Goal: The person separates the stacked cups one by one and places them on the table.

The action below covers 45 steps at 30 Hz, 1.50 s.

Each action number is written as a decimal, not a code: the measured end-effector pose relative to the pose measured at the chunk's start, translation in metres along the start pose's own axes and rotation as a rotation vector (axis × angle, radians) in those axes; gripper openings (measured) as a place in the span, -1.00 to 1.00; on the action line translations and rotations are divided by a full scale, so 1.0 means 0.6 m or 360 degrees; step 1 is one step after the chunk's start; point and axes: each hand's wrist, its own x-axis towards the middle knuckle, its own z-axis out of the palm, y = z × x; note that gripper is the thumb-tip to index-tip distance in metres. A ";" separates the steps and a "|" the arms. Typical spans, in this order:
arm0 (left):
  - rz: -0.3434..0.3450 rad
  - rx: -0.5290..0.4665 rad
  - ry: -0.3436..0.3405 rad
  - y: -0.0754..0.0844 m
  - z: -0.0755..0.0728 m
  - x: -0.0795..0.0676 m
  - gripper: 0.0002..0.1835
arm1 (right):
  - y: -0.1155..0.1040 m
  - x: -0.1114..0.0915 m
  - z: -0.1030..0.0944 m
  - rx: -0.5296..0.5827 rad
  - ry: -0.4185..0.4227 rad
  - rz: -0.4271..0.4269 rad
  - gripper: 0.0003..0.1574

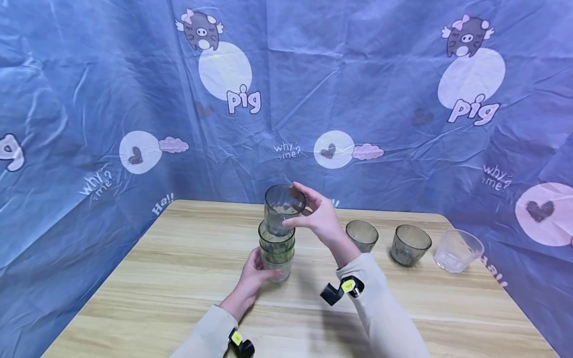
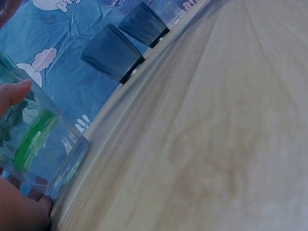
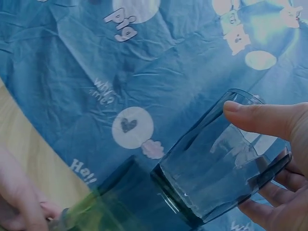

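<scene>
My right hand (image 1: 321, 218) grips a smoky grey glass (image 1: 278, 209), thumb on the near side and fingers round the far side. The glass is held upright, its base right at the mouth of a stack of nested glasses (image 1: 276, 244). That stack has green-tinted glass in its upper part and a clear glass (image 2: 62, 149) at the bottom, standing on the table. Around the lower part of the stack curls my left hand (image 1: 254, 278), thumb across the front. In the right wrist view the grey glass (image 3: 211, 168) appears tilted, with its base overlapping the stack's top.
To the right on the wooden table (image 1: 179, 278) stand two smoky glasses, one (image 1: 363, 237) partly behind my right forearm, the other (image 1: 409, 246) farther right. Beyond them is a clear glass (image 1: 456, 253) near the right edge. A blue printed cloth (image 1: 295, 99) hangs behind the table.
</scene>
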 end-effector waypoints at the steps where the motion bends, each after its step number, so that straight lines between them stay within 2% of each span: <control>1: -0.0002 -0.0004 0.0000 0.001 0.000 0.000 0.00 | -0.003 0.000 -0.002 0.0015 0.0010 -0.0008 0.16; 7: -0.0008 -0.0013 -0.0002 0.003 0.001 0.000 0.02 | -0.021 0.000 -0.021 0.0134 0.0096 -0.0066 0.18; 19: -0.0020 0.0014 0.0020 0.003 0.003 0.000 0.04 | -0.023 -0.004 -0.064 0.0143 0.0267 -0.0102 0.16; 30: -0.0012 0.0017 0.0017 0.000 0.001 0.003 0.05 | 0.002 -0.016 -0.095 0.0021 0.0455 0.0058 0.17; 45: -0.0023 0.0005 0.0025 0.002 0.003 0.001 0.02 | 0.056 -0.031 -0.109 -0.0070 0.0564 0.0224 0.16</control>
